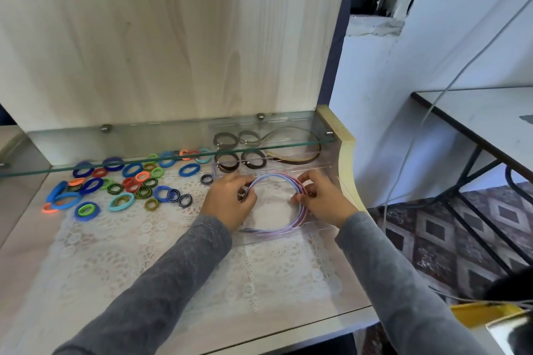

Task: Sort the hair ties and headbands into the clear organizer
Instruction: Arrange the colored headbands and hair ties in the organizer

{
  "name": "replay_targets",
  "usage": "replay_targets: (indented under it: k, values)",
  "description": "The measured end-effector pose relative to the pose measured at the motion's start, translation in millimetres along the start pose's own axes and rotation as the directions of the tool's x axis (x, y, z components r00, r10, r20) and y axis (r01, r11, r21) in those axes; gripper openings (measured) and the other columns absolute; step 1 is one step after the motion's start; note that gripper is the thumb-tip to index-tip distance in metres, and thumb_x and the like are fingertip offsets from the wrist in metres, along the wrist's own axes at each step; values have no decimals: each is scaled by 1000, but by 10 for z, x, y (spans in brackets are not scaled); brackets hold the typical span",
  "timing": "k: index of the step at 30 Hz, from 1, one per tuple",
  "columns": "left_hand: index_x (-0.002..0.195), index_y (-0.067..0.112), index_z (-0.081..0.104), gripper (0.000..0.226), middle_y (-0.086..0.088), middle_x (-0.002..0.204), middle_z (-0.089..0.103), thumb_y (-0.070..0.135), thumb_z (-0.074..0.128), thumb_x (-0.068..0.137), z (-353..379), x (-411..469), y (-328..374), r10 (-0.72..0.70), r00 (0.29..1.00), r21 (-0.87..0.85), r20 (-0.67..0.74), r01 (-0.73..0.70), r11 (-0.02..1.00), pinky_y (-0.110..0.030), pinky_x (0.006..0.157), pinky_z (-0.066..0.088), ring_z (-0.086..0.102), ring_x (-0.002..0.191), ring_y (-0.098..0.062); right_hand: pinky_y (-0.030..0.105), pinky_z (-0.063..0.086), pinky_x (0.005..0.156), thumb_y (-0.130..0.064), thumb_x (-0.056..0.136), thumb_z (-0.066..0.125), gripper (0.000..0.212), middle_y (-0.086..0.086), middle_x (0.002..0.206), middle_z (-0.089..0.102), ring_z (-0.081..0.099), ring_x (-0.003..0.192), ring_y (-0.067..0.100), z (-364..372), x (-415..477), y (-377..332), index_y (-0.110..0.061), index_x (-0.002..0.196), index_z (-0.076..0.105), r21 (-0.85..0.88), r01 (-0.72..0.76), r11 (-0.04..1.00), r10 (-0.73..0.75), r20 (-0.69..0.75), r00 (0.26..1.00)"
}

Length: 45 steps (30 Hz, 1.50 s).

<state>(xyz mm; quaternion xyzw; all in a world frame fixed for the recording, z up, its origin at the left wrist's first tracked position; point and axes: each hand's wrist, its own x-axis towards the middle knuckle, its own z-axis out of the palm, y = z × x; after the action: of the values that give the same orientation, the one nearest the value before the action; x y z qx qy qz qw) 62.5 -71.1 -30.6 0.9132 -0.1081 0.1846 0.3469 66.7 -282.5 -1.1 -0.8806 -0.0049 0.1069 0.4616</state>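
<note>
— What lies on the surface in the head view?
— A white lace cloth covers a pale desk top, under a glass shelf fixed to a light wood back panel. Loose hair ties in blue, green, orange and stripes are scattered on the cloth's left side
— And the task's things?
— The clear organizer sits at the right end. Its rear compartments hold dark hair ties and a dark headband. The pastel headbands are in the front compartment. The left hand grips their left side, and the right hand pinches their right side
— The room?
— A white wall, a patterned carpet and a glass-topped table on a black metal frame, off to the right
</note>
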Motion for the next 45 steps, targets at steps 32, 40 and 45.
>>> replay_targets:
  k: [32,40,45]
  values:
    - [117,17,69,29,-5,105,58,26,51,96,-49,40,50,-7,961,276,276,-73,958,-31,79,48,57,92,-21,21,43,74,-5,84,61,27,0,96,55,53,85,16,67,83,111,-22,106,63,-398,129,908,-178,-88,980]
    - [131,34,55,42,1,121,54,45,59,90,-379,179,172,-115,761,299,639,-108,948,-29,96,39,50,110,-17,22,45,79,-8,85,63,23,-2,94,54,53,86,15,56,73,90,-19,104,69,-395,127,910,-177,-90,980]
    - [116,39,63,31,2,124,46,42,67,85,-483,131,310,-108,657,236,746,-109,966,-28,99,40,49,111,-14,19,42,77,-9,86,63,21,-1,96,56,53,86,14,57,80,98,-19,104,70,-377,114,919,-160,-93,983]
